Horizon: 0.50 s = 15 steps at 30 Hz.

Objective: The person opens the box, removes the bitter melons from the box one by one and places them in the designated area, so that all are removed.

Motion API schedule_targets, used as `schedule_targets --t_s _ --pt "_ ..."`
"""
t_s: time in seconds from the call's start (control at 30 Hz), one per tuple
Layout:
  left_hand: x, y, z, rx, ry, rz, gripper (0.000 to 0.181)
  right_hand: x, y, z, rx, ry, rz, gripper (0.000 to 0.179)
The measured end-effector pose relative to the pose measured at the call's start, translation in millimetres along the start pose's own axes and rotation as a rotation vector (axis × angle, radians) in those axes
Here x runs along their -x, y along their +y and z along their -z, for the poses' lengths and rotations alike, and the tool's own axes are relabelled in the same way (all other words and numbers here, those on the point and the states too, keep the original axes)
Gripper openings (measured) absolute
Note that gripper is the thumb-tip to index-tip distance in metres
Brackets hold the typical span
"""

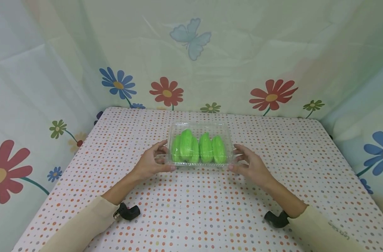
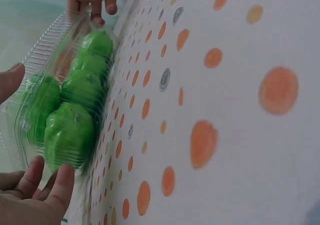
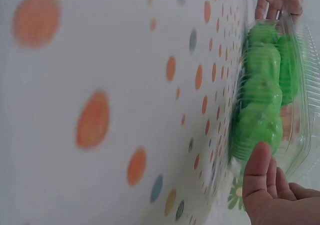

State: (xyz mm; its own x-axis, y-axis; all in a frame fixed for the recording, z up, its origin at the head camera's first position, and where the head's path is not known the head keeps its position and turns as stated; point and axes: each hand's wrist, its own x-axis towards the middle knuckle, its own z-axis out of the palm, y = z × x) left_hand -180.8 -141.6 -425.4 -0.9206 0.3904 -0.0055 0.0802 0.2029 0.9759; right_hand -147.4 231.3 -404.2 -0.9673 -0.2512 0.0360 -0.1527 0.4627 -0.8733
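A clear plastic clamshell box (image 1: 197, 125) lies on the table with its lid down, several bright green, ridged fruits like star fruits (image 1: 206, 148) inside. One of them rests on top of the others, towards the left. My left hand (image 1: 149, 163) holds the box's left end, thumb at the front corner and fingers bent along the side. At the opposite end my right hand (image 1: 253, 165) grips in the same way. In the left wrist view, fingertips (image 2: 62, 185) meet the box's end wall. The right wrist view shows a fingertip (image 3: 259, 157) against the other end.
A white cloth with coloured dots covers the table (image 1: 191, 217). Behind it and at both sides hang pale curtains (image 1: 235, 63) printed with flowers and a butterfly. Black wrist mounts (image 1: 128, 211) sit at both sleeves.
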Motion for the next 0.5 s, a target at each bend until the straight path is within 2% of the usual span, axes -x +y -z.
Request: schedule_targets --t_s 0.23,0.5 --pt "-0.4 -4.5 -1.1 0.047 0.058 -0.04 0.09 1.6 -1.3 -1.3 -0.11 0.022 -0.06 0.076" --pt "-1.6 -7.8 -0.4 0.073 0.08 -0.053 0.086 1.1 1.7 -4.7 -0.174 0.052 -0.091 0.074"
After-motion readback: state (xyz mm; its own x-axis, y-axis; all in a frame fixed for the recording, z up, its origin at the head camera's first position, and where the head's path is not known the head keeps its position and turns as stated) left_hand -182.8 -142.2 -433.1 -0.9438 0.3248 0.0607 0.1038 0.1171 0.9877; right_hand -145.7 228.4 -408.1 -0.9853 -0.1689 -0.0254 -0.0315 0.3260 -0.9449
